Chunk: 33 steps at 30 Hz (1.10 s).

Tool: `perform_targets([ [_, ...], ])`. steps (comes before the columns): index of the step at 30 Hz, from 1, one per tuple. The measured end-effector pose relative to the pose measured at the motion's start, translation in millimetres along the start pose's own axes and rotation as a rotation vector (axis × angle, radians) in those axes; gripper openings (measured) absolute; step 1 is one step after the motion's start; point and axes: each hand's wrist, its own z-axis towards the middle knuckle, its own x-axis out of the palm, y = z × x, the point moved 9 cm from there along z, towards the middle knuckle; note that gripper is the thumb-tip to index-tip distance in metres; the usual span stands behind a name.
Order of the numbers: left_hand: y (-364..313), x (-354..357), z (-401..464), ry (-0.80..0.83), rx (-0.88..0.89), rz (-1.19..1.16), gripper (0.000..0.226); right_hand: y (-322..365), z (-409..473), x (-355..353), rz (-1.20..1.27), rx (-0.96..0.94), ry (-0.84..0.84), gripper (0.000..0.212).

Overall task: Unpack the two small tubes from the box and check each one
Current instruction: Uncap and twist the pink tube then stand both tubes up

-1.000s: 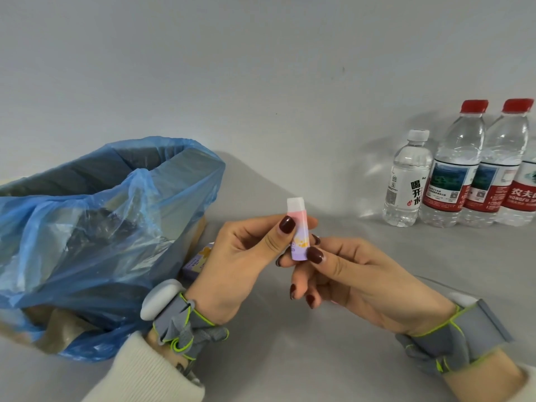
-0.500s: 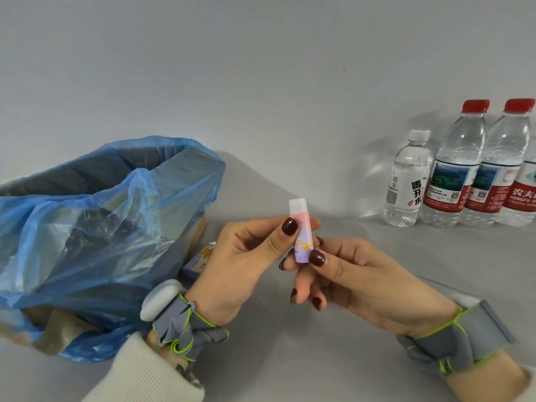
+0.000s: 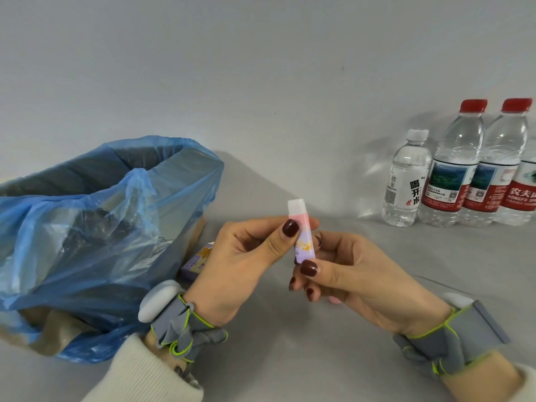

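Tube (image 3: 303, 239) upright above tabletop (image 3: 290, 358), between both hands, white cap end up. Left hand (image 3: 246, 265) grip pinching upper pink part, thumb across front; right hand (image 3: 348, 274) grip pinching lower purple end. Two-point hold likely steadies tube for inspection, label facing wearer. Small pink thing under right fingers, identity unclear. Purple box (image 3: 198, 261) lies behind left hand, beside blue-lined bin (image 3: 116, 227), handy for waste. Water bottles (image 3: 452, 175) stand well apart, far right.

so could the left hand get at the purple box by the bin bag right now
Probably not at once: the left hand is pinching the tube with the right hand. The box lies just behind it, nothing between.
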Motion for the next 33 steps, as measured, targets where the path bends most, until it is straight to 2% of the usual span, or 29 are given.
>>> perform_targets([
  [2, 1.3, -1.4, 0.6, 0.002, -0.002, 0.005, 0.025, 2.3, -0.7, 0.6, 0.029, -0.015, -0.004, 0.005],
  [8, 1.4, -2.7, 1.8, 0.016, -0.002, -0.001, 0.027, 1.6, -0.8, 17.0, 0.106, -0.002, 0.2, 0.022],
  [12, 2.1, -1.7, 0.8, 0.015, -0.006, -0.02, 0.023, -2.8, 0.5, 17.3, 0.133, 0.012, 0.221, 0.029],
  [16, 2.1, 0.6, 1.4, 0.031, 0.001, -0.001, 0.021, -1.3, 0.8, 11.8, 0.05, 0.015, 0.152, 0.038],
  [20, 1.0, 1.6, 0.6, 0.027, 0.014, -0.012, 0.026, -2.6, 2.3, -3.1, -0.036, -0.01, -0.036, 0.017],
  [22, 1.7, 2.4, 0.4, 0.034, 0.012, -0.015, 0.026, -0.5, 2.6, -4.6, -0.034, -0.035, -0.051, 0.007],
  [26, 3.6, 0.8, 1.5, 0.036, -0.002, -0.003, 0.022, 0.5, 2.0, 4.6, 0.039, -0.037, 0.071, 0.019],
  [29, 4.8, 0.8, 1.7, 0.053, -0.003, -0.01, 0.033, -4.4, 1.8, 11.5, 0.034, -0.007, 0.156, 0.043],
  [33, 4.1, 2.9, 2.2, 0.074, -0.002, -0.029, 0.037, -2.7, 0.4, 18.2, 0.128, -0.01, 0.216, 0.031],
])
